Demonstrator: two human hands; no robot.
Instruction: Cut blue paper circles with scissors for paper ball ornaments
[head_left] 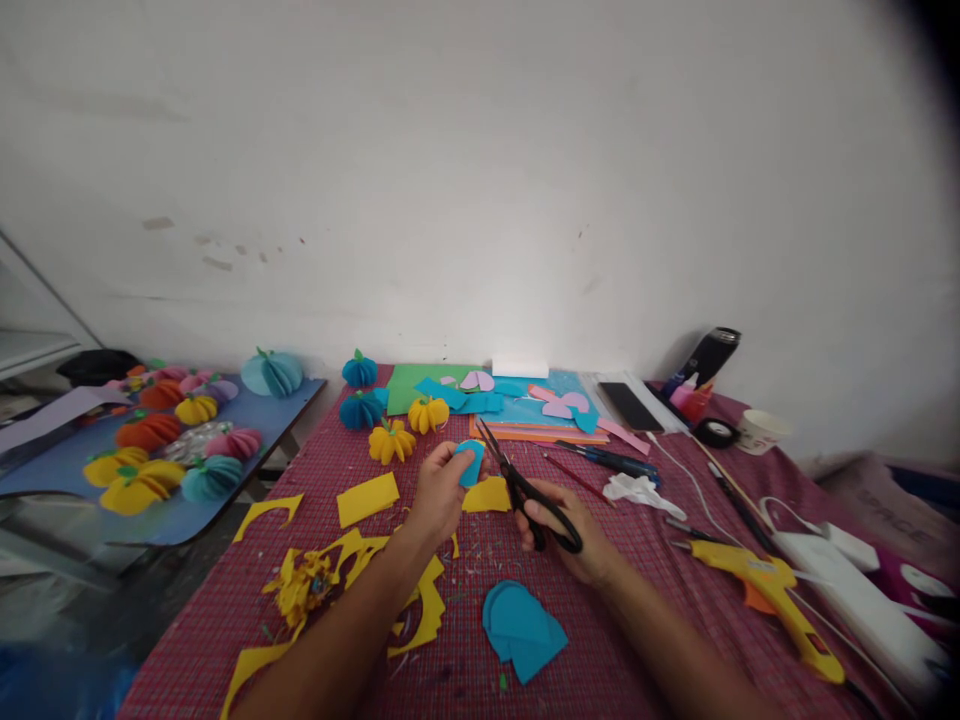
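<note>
Small blue paper piece [470,466] is pinched by left hand [437,490] fingers; right hand [591,546] fingers curl around black-handled metal scissors [511,476].

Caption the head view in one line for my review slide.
Left hand holds a small blue paper piece; right hand holds slim-bladed black scissors beside it, above a red checked tablecloth.

Blue paper [470,466] looks matt, scissor handles [575,545] smooth plastic, the tablecloth [607,640] perhaps woven.
</note>
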